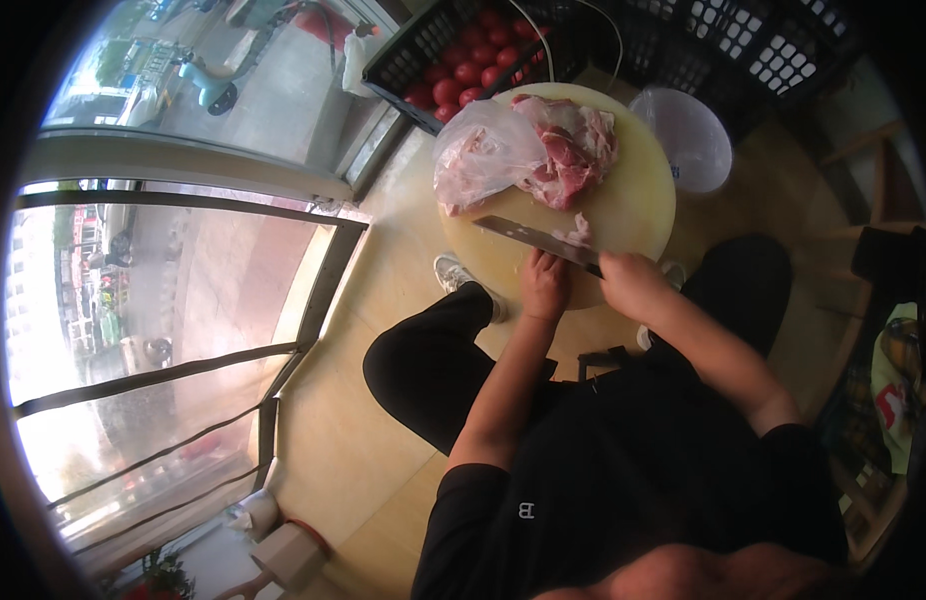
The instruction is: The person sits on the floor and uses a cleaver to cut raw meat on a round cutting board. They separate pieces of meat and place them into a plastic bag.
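Observation:
My right hand grips the handle of a cleaver, its wide blade pointing left above a round, yellowish cutting board. My left hand is at the near part of the board, fingers bent, with the fingertips hidden behind the blade. Whether those fingers pinch anything is not visible. Just beyond the blade lies a small pale strip of meat. Large cuts of raw red meat with fat rest on the far half. A clear plastic bag with pale meat showing through sits to their left.
Behind the board stands a black plastic crate of red tomatoes. A translucent white plastic container is at the board's right. Glazed door panels line the left side. My knees and shoes flank the board on the tiled floor.

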The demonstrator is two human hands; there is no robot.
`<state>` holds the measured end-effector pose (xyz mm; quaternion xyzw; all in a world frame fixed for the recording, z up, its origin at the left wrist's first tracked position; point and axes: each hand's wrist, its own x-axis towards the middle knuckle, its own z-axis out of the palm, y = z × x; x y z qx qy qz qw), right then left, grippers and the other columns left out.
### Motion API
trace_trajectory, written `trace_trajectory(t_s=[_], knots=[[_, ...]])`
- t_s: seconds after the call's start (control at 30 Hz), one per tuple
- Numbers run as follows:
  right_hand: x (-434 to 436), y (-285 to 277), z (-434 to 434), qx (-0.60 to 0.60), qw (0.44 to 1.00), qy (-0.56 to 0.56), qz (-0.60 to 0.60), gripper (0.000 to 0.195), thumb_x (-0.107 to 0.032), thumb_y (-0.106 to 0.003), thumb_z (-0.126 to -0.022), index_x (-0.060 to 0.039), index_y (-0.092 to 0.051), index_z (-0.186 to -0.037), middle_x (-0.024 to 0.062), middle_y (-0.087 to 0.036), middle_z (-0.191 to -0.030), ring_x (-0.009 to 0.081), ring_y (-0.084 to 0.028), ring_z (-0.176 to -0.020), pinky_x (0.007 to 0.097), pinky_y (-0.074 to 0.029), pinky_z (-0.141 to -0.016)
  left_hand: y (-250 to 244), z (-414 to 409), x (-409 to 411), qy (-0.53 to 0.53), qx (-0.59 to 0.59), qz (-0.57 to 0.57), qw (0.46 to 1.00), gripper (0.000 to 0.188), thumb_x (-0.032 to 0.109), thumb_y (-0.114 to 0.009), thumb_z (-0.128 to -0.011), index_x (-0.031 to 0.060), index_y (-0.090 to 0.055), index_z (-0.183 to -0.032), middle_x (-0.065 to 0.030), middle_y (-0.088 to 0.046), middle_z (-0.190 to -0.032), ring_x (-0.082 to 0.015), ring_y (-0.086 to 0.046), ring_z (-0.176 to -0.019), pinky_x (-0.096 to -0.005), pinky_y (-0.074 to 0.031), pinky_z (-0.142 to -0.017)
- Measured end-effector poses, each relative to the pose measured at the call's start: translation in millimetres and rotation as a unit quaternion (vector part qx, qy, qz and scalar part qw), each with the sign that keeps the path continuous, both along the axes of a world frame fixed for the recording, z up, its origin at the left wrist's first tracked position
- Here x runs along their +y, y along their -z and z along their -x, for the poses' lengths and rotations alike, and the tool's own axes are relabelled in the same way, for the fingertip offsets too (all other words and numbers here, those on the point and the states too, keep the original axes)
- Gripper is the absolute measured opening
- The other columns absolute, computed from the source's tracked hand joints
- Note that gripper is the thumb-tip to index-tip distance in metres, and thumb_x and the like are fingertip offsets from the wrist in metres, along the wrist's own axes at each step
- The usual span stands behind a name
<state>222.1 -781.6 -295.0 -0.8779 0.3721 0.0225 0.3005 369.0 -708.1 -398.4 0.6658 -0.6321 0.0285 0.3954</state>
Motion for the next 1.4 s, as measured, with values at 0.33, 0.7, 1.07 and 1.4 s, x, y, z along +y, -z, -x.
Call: trace_trajectory(t_s=[0.33, 0.7, 1.07, 1.4], knots=[[-1.8, -22.5, 44.8, 0.004, 0.998, 0.055, 0.009, 0.015, -0.016, -0.058, -0.079, -0.0012, -0.059, -0.08, 0.021, -0.06, -0.075, 0.038, -0.06, -0.072, 0.0456, -0.049, -0.063, -0.1, 1.1, 3.3, 0.019, 0.013, 0.017, 1.0, 0.025, -0.001, -0.059, -0.066, 0.0045, -0.064, -0.09, -0.0099, -0.062, -0.095, -0.0294, -0.057, -0.093, -0.0368, -0.048, -0.08], [-3.5, -2.5, 15.5, 0.057, 0.998, -0.002, -0.029, 0.015, -0.015, -0.059, -0.078, -0.0004, -0.057, -0.079, 0.021, -0.06, -0.073, 0.0397, -0.06, -0.073, 0.0466, -0.048, -0.066, 5.9, 3.6, 4.3, 0.043, 0.018, -0.024, 0.999, 0.028, -0.003, -0.056, -0.062, 0.0022, -0.065, -0.088, -0.0103, -0.063, -0.091, -0.0293, -0.057, -0.096, -0.0355, -0.048, -0.083], [-0.7, 1.9, 28.8, -0.001, 1.0, 0.029, -0.001, 0.014, -0.014, -0.057, -0.078, -0.0005, -0.058, -0.08, 0.0215, -0.06, -0.074, 0.04, -0.059, -0.073, 0.0464, -0.047, -0.066, 10.3, -2.0, 6.5, -0.006, -0.017, -0.005, 1.0, 0.024, -0.003, -0.057, -0.064, 0.0048, -0.065, -0.086, -0.0098, -0.062, -0.09, -0.03, -0.058, -0.091, -0.0365, -0.049, -0.08], [-2.6, -21.7, 41.4, 0.019, 0.999, 0.039, 0.001, 0.016, -0.017, -0.057, -0.08, -0.0014, -0.057, -0.078, 0.0211, -0.059, -0.073, 0.0402, -0.058, -0.07, 0.0465, -0.047, -0.063, 4.9, 0.3, 5.0, -0.024, 0.029, 0.018, 0.999, 0.022, -0.001, -0.059, -0.065, 0.0068, -0.065, -0.085, -0.0085, -0.062, -0.091, -0.0289, -0.058, -0.09, -0.0358, -0.048, -0.077]])
